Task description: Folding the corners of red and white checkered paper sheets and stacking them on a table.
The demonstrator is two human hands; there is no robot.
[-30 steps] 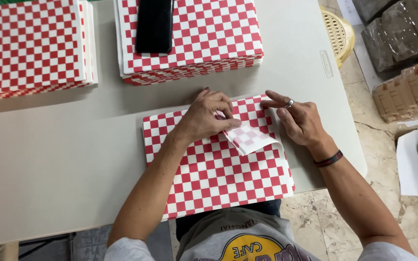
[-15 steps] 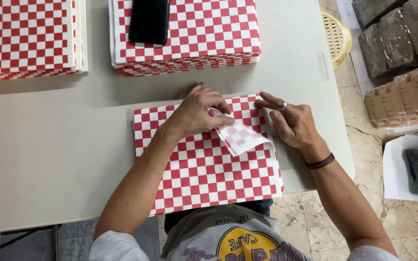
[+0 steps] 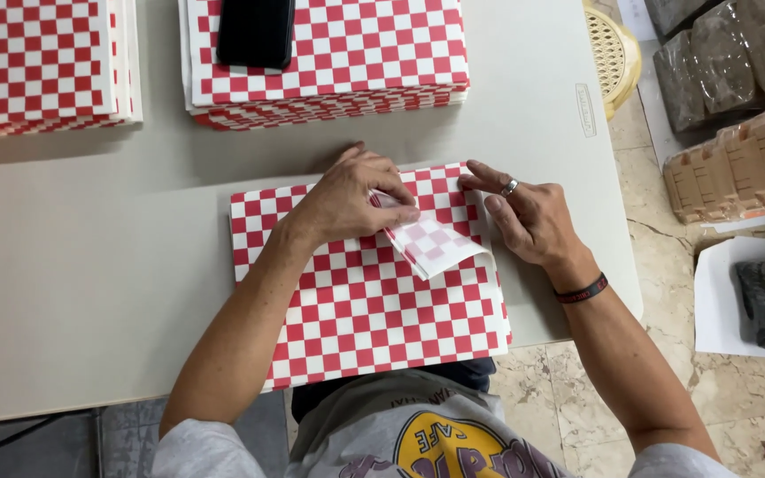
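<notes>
A red-and-white checkered paper sheet point(image 3: 365, 301) is shown flat at the near edge of the counter point(image 3: 90, 292). Its far right corner is folded over and pinned beneath the left hand point(image 3: 347, 199), whose grip is closed flat on the flap; the right hand point(image 3: 529, 217) is laid open beside it, holding nothing. The paper is judged light, thin, limp and easily creased, best taken at corners. Two checkered stacks point(image 3: 329, 80) and a phone point(image 3: 256, 33) bound the far side; free counter is left to the left.

Grey printed T-shirt point(image 3: 418, 434) — silver ring point(image 3: 509, 187), dark wristband point(image 3: 582, 289) on the right.
</notes>
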